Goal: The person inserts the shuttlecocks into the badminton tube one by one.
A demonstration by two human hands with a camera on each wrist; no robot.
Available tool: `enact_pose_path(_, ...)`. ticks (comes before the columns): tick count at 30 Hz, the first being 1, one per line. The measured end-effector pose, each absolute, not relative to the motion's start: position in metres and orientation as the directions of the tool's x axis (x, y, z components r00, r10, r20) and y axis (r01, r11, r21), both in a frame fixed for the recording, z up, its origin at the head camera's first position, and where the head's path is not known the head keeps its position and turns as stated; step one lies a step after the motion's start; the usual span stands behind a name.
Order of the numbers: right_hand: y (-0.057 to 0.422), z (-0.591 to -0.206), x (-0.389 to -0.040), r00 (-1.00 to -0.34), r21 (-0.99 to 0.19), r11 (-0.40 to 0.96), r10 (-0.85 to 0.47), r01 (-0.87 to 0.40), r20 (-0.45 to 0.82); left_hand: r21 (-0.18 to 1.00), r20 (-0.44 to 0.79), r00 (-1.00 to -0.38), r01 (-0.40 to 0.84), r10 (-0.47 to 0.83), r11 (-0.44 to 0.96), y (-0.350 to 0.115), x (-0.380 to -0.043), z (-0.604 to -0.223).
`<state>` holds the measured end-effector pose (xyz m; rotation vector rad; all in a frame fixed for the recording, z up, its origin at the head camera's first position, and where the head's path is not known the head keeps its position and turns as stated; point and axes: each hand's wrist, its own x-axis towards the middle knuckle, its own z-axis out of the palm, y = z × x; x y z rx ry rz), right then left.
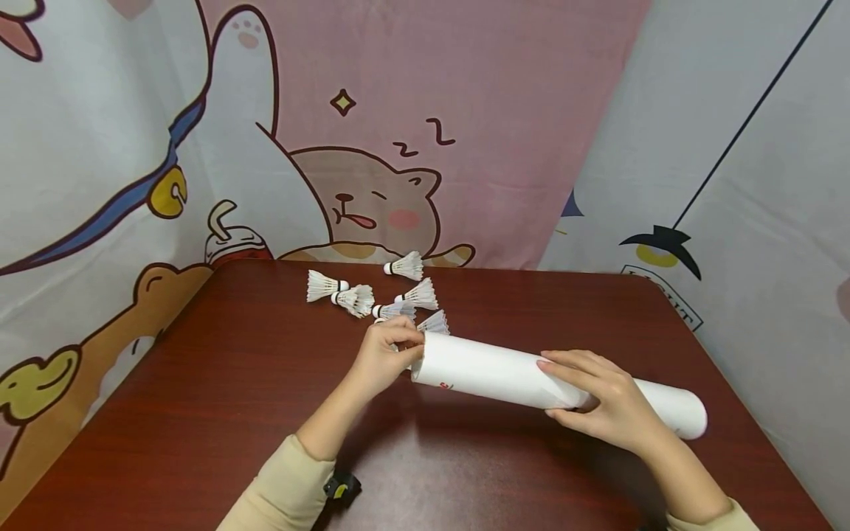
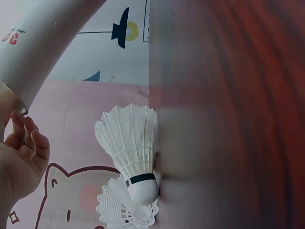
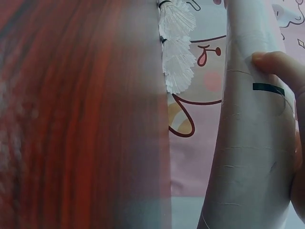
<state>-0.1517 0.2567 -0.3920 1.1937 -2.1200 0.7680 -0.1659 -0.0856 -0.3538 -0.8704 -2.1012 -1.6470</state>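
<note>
My right hand (image 1: 611, 402) grips a long white shuttlecock tube (image 1: 491, 369) around its right half, thumb below and fingers over the top. The tube is held above the table, tilted with its left end higher. At that left end, my left hand (image 1: 381, 358) has its curled fingertips at the rim, partly inside the mouth. Whether they pinch anything is hidden. Just beyond the left hand lie several white shuttlecocks (image 1: 420, 293). In the left wrist view, one feather shuttlecock (image 2: 131, 138) with a dark band lies before another shuttlecock (image 2: 121, 210) with a netted skirt.
The dark red-brown table (image 1: 252, 398) reaches back to a cartoon-printed cloth (image 1: 505, 133). One shuttlecock (image 1: 405, 265) lies close to the table's far edge. A black band (image 1: 341, 487) is on the left wrist.
</note>
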Motion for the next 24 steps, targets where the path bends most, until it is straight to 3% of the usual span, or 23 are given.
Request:
enact_pose_path(12, 0.257, -0.390, -0.152, -0.418, -0.191, 0.433, -0.522, -0.881, 0.743, 0.754, 0.574, -0.772, 0.628, 0.271, 0.191, -0.097, -0.170, -0.348)
enact_pose_path(24, 0.261, -0.391, -0.154, -0.432, -0.194, 0.452, -0.514, -0.871, 0.741, 0.741, 0.609, -0.781, 0.622, 0.135, 0.255, -0.132, -0.187, -0.349)
